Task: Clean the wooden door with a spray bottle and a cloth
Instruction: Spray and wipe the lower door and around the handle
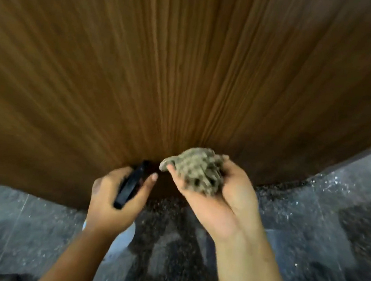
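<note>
Brown wood grain fills most of the head view: the wooden door (168, 53) stands straight ahead, its vertical lines fanning out from the low middle of the picture, and its bottom edge meets the floor just behind the hands. Held up in front of the door's lower part, the cloth (195, 170) is a crumpled, olive-grey, waffle-textured wad sitting in the right hand (215, 193), palm turned up, with the fingers curled loosely round it and the thumb lying along its near side. To its left, the left hand (110, 203) grips the spray bottle (131, 185) by its black head, fingers wrapped round the neck and one fingertip stretched forward beside the nozzle, which points at the door and sits very close to it; whether it touches is blurred. Part of the bottle's pale body shows below the wrist. Under both bare forearms lies a dark speckled stone floor (310, 231), with grey polished tiles to either side
</note>
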The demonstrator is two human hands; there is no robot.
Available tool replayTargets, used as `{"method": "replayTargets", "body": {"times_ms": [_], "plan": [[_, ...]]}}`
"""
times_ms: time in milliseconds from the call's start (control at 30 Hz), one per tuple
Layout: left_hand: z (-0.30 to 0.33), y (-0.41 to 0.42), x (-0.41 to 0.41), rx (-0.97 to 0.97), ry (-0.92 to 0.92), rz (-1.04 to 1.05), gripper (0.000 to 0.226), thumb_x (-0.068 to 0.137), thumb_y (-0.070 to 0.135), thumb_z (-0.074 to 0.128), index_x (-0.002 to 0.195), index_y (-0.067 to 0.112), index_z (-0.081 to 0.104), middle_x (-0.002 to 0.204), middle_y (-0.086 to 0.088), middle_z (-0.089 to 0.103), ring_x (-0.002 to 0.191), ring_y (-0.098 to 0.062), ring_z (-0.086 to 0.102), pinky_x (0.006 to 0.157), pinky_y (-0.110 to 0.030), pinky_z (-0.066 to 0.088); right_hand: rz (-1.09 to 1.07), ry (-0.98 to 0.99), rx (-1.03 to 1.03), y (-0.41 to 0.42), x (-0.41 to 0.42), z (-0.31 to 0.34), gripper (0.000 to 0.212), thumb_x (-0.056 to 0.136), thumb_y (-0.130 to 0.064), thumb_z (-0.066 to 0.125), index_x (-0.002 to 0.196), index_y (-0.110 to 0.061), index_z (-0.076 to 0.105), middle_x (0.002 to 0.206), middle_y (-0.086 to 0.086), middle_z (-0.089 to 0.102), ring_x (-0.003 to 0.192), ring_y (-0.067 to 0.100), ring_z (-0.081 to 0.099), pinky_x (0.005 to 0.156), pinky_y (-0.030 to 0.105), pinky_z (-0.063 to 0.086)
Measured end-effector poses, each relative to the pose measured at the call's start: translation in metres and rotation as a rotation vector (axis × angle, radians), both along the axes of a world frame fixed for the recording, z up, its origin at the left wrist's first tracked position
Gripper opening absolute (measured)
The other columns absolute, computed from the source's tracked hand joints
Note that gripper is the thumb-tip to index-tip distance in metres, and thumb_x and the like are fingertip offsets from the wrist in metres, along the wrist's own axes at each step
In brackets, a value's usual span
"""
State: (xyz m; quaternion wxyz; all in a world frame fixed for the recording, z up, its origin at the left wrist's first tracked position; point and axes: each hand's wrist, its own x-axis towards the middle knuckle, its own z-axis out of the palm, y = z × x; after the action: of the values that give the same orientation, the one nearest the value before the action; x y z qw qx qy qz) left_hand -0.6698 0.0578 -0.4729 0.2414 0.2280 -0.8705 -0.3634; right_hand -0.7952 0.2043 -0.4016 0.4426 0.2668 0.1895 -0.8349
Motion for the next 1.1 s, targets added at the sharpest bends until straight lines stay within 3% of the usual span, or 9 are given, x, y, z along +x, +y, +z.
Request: {"method": "replayTargets", "body": {"times_ms": [67,133,367,500,600,767,867,1033,1100], "plan": [[0.015,0.004,-0.002,0.037,-0.021,0.026,0.052,0.092,0.058,0.063,0.06,0.024,0.041,0.049,-0.001,0.045,0.04,-0.014,0.047,0.042,-0.014,0.025,0.074,0.016,-0.094,0.024,0.005,0.016,0.033,0.076,-0.007,0.054,0.101,0.01,0.068,0.119,0.029,0.063,0.111,0.04,0.063,0.099,0.054,0.042],[0.037,0.011,-0.005,0.088,-0.058,0.074,0.047,0.092,0.057,0.064,0.062,0.026,0.045,0.051,0.003,0.05,0.042,-0.013,0.05,0.041,-0.014,0.026,0.105,-0.037,-0.061,0.036,0.008,0.035,0.032,0.083,-0.01,0.048,0.094,0.008,0.072,0.11,0.027,0.068,0.099,0.038,0.069,0.107,0.05,0.038],[0.172,0.04,-0.006,0.251,-0.093,0.178,0.043,0.09,0.049,0.067,0.061,0.02,0.055,0.052,-0.003,0.056,0.048,-0.015,0.055,0.049,-0.03,0.04,0.082,-0.078,0.121,0.044,0.014,0.139,0.037,0.077,-0.011,0.05,0.101,0.008,0.07,0.122,0.019,0.058,0.119,0.03,0.052,0.118,0.043,0.027],[0.298,0.063,-0.016,0.258,-0.114,0.174,0.047,0.091,0.042,0.07,0.057,0.024,0.043,0.049,0.011,0.052,0.047,-0.008,0.051,0.046,-0.018,0.032,0.067,-0.066,0.17,0.05,0.017,0.255,0.034,0.08,-0.013,0.049,0.092,0.005,0.075,0.106,0.019,0.067,0.106,0.03,0.059,0.118,0.041,0.027],[0.392,0.076,-0.013,0.336,-0.086,0.191,0.047,0.09,0.038,0.074,0.055,0.025,0.045,0.044,0.011,0.047,0.043,-0.007,0.046,0.048,-0.026,0.033,0.101,-0.052,0.222,0.061,0.021,0.353,0.04,0.091,-0.018,0.044,0.084,0.003,0.078,0.097,0.02,0.072,0.093,0.032,0.068,0.116,0.042,0.032],[0.54,0.097,0.014,0.395,-0.085,0.112,0.052,0.091,0.042,0.074,0.054,0.022,0.042,0.044,0.002,0.04,0.042,-0.011,0.043,0.055,-0.034,0.035,0.182,0.123,0.253,0.084,0.035,0.497,0.049,0.096,-0.025,0.041,0.071,-0.003,0.078,0.082,0.017,0.073,0.072,0.029,0.072,0.08,0.04,0.056],[0.611,0.1,0.046,0.453,-0.028,0.181,0.055,0.086,0.052,0.076,0.069,0.003,0.057,0.058,-0.017,0.056,0.059,-0.036,0.06,0.065,-0.05,0.049,0.272,0.247,0.253,0.095,0.04,0.566,0.024,0.085,-0.026,0.051,0.077,-0.012,0.068,0.075,0.011,0.056,0.066,0.025,0.057,0.062,0.028,0.046],[0.683,0.093,0.13,0.542,0.188,0.396,0.039,0.083,0.052,0.079,0.078,0.015,0.069,0.062,-0.002,0.064,0.062,-0.019,0.065,0.065,-0.04,0.054,0.375,0.479,0.245,0.099,0.049,0.625,0.028,0.079,-0.031,0.057,0.068,-0.014,0.075,0.07,0.006,0.063,0.059,0.018,0.062,0.056,0.023,0.049],[0.702,0.083,0.165,0.552,0.262,0.489,0.035,0.084,0.047,0.078,0.079,0.013,0.071,0.067,-0.009,0.066,0.068,-0.022,0.066,0.069,-0.042,0.056,0.427,0.534,0.223,0.092,0.061,0.644,0.031,0.084,-0.028,0.054,0.07,-0.012,0.076,0.075,0.008,0.064,0.061,0.017,0.063,0.055,0.024,0.051]]}}
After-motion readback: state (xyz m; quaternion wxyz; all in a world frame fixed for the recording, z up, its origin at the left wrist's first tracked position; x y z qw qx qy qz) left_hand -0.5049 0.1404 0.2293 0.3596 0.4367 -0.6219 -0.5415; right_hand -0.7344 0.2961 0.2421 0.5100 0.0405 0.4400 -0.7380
